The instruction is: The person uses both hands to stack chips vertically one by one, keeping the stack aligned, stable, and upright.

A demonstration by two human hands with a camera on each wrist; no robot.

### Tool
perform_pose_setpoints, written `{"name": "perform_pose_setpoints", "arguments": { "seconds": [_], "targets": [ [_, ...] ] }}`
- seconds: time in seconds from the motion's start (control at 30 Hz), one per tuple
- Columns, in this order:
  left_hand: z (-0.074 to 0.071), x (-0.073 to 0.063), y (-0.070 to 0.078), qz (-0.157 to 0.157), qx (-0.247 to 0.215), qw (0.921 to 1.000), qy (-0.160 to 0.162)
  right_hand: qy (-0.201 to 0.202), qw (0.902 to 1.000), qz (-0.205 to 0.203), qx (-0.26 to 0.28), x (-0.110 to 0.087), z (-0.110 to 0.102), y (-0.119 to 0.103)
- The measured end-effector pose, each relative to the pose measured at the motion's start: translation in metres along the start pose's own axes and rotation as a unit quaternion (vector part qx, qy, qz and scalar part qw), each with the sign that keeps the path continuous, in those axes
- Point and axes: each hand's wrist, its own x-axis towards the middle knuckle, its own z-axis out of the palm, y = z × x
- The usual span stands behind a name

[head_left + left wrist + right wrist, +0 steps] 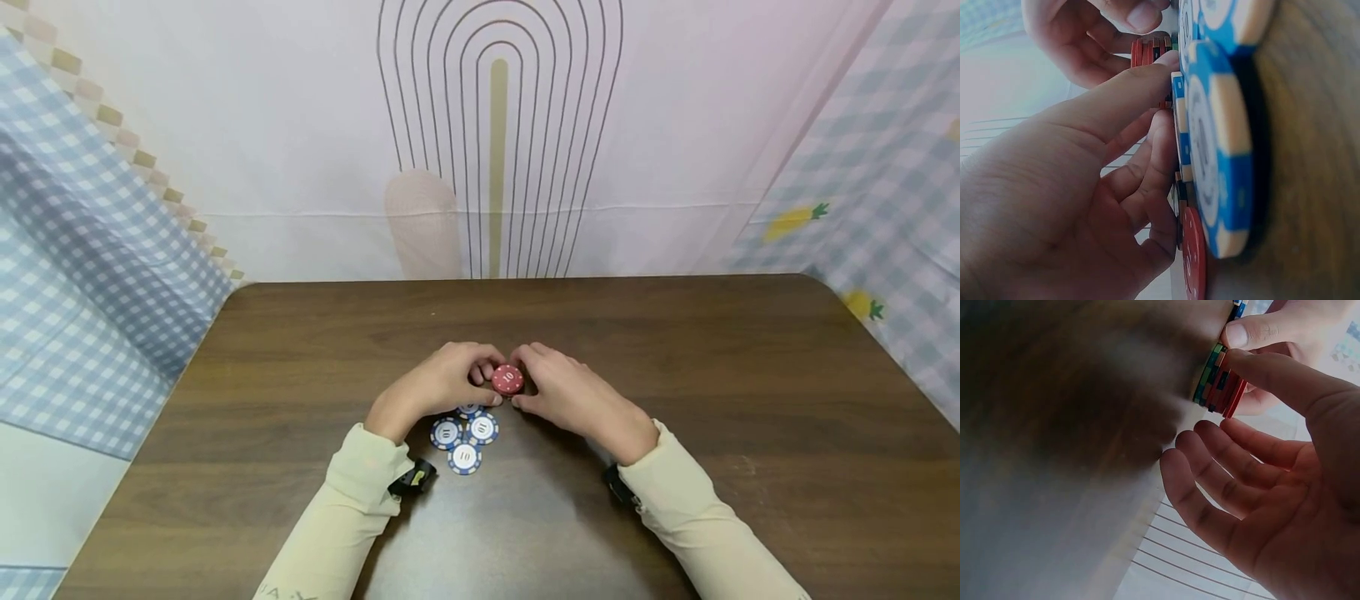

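Note:
A short stack of poker chips (507, 379) stands on the table between both hands, a red chip marked 10 on top. Side on, the stack (1217, 381) shows green and dark-edged chips under the red ones. My left hand (442, 379) curves round its left side, thumb at the near edge. From the right, my right hand (573, 392) holds the stack between thumb and index finger, the other fingers loosely bent. Several blue-and-white poker chips (464, 457) lie flat beside and below the left hand, one partly hidden by it.
A red chip (1194, 256) lies low under the left hand's fingers in the left wrist view. The brown wooden table (750, 375) extends round the hands. A white patterned cloth (300, 125) hangs behind it, with blue checked cloth (97, 250) at the sides.

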Motion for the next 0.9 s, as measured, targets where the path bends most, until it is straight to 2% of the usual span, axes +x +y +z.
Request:
{"name": "perform_pose_setpoints", "arguments": {
  "seconds": [0.37, 0.67, 0.9],
  "targets": [
    [0.002, 0.002, 0.002, -0.012, -0.008, 0.9999, -0.002, 0.003, 0.9999, -0.011, 0.009, 0.003, 0.002, 0.005],
    [0.001, 0.001, 0.006, -0.007, 0.014, 0.9999, -0.006, -0.014, 0.9993, -0.015, 0.031, 0.006, 0.000, 0.007],
    [-0.007, -0.003, 0.014, 0.001, 0.035, 0.9992, -0.022, -0.019, 0.9995, -0.016, 0.017, 0.009, 0.000, 0.006]
  ]
}}
